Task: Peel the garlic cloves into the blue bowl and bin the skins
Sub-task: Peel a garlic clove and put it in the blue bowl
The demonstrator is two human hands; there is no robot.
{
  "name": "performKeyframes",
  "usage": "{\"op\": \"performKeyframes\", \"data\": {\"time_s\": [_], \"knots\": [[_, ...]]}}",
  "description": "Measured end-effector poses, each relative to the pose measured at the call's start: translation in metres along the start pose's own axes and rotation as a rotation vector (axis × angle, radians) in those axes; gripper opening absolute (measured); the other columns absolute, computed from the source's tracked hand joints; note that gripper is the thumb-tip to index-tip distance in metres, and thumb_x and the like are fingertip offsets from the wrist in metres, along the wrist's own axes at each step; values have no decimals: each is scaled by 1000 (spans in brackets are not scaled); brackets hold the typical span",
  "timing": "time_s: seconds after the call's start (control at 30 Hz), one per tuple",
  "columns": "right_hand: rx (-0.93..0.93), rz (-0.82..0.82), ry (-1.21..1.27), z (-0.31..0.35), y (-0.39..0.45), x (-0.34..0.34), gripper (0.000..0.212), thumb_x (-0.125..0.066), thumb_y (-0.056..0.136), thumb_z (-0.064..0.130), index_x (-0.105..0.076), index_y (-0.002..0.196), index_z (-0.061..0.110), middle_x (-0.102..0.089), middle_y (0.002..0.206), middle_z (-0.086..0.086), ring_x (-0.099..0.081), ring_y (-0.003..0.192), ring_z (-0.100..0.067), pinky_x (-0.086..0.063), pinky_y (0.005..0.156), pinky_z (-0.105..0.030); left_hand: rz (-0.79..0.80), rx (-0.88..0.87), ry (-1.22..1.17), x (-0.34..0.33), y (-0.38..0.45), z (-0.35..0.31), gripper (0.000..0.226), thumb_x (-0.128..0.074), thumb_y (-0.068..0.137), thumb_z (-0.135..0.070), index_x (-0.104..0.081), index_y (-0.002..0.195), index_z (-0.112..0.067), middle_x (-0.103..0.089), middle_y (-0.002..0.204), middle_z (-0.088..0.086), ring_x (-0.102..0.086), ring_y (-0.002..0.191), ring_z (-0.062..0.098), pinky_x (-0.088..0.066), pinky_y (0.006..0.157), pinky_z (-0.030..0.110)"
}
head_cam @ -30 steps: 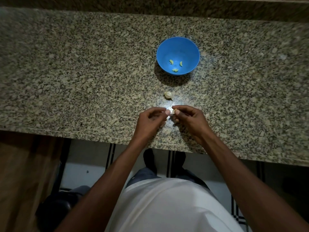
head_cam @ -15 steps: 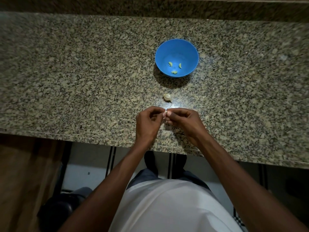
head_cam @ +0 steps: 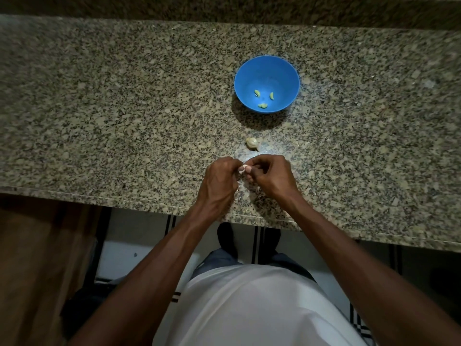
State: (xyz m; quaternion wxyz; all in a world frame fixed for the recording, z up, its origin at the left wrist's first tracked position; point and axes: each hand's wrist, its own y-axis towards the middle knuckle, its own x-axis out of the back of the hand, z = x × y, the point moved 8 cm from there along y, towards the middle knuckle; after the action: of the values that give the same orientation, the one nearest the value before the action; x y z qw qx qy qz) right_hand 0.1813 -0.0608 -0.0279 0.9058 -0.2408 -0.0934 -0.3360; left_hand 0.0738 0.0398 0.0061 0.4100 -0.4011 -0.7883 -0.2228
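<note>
Left hand (head_cam: pixel 219 178) and right hand (head_cam: pixel 270 177) together, fingertips pinched on seemingly one garlic clove (head_cam: pixel 243 168).

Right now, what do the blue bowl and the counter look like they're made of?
Blue bowl: probably plastic, judging by its uniform colour, thin rim and soft sheen. Counter: looks like polished granite, speckled grey, tan and black, with glare near the hands; it could be an imitation.

On the counter (head_cam: pixel 124 121) the bowl (head_cam: pixel 267 71) stands farthest back, with three peeled cloves (head_cam: pixel 262 105) lying in it. Just in front of it — nearer the person — lies a lone clove (head_cam: pixel 252 143). Nearer still, the left hand (head_cam: pixel 219 181) and right hand (head_cam: pixel 272 178) meet above the counter's front edge, left of one another, pinching a small clove (head_cam: pixel 243 168) between them.
</note>
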Motion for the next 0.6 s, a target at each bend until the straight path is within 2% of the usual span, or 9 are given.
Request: {"op": "performKeyframes", "data": {"time_s": [0.2,0.3,0.37,0.47,0.53,0.6], "knots": [[127,-34,-113,6,0,-1,7,-73,95,9,-79,94,13,-77,78,4,-73,68,-4,-56,58,-16,81,99,-77,-5,7,12,30,-56,91,7,-81,91,-9,-68,68,5,-61,57,16,-54,53,43],[174,-41,-130,8,-3,-1,9,-71,96,6,-78,96,11,-77,80,4,-72,70,0,-52,58,-12,126,185,-119,-5,8,14,24,-63,94,1,-83,100,-12,-73,72,3,-60,54,11,-51,46,24],[203,-40,-144,9,-3,-1,11,-70,96,4,-79,97,10,-77,82,4,-72,70,-1,-55,60,-15,157,252,-150,-7,7,20,19,-67,95,-4,-82,103,-12,-74,73,1,-58,52,10,-44,43,20],[250,-35,-191,11,-4,-3,14,-67,96,1,-79,98,9,-78,85,1,-73,73,-4,-61,64,-23,203,356,-230,-11,5,30,11,-74,94,-13,-82,102,-13,-75,75,-1,-65,59,16,-48,49,29],[289,-37,-213,12,-3,-3,15,-66,96,0,-78,99,8,-78,89,-1,-73,76,-8,-63,68,-29,227,404,-282,-12,4,33,10,-78,92,-21,-83,99,-15,-75,74,-3,-68,62,13,-50,53,27],[344,-36,-247,15,-4,-3,13,-68,96,-1,-78,99,8,-77,92,-2,-73,80,-11,-63,71,-33,262,440,-346,-13,4,38,11,-80,92,-25,-83,95,-15,-77,71,-3,-73,67,14,-59,61,31]]}}
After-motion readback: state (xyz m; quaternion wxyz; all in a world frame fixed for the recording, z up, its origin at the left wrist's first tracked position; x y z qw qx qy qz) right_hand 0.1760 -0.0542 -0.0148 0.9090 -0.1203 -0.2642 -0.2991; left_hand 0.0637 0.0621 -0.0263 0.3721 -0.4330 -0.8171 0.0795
